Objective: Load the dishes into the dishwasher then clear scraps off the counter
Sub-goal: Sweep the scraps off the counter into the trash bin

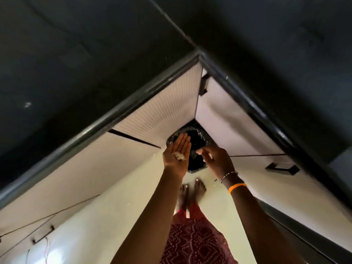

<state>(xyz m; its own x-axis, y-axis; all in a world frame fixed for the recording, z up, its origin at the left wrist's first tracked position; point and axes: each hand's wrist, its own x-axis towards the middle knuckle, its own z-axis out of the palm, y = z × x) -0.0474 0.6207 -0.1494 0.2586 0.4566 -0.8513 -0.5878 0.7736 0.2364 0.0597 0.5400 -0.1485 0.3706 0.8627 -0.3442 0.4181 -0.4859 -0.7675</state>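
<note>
Home kitchen, corner section. We note a dark stone counter (95, 54) running along two walls and meeting at the far corner, its rounded edge overhanging pale ribbed cabinet doors (158, 111). We note black bar handles (282, 168) on the right-hand drawers and another near left. A bin lined with a black bag (198, 149) sits in the corner on a pale glossy floor (114, 216). We see bare feet (192, 191), which points to a household.

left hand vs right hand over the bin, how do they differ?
The left hand lies palm up with straight fingers and carries pale scraps; the right hand holds nothing and is turned sideways with loose fingers. The right wrist wears a beaded bracelet and an orange band; the left is bare. Both hover above the black-lined bin.
</note>
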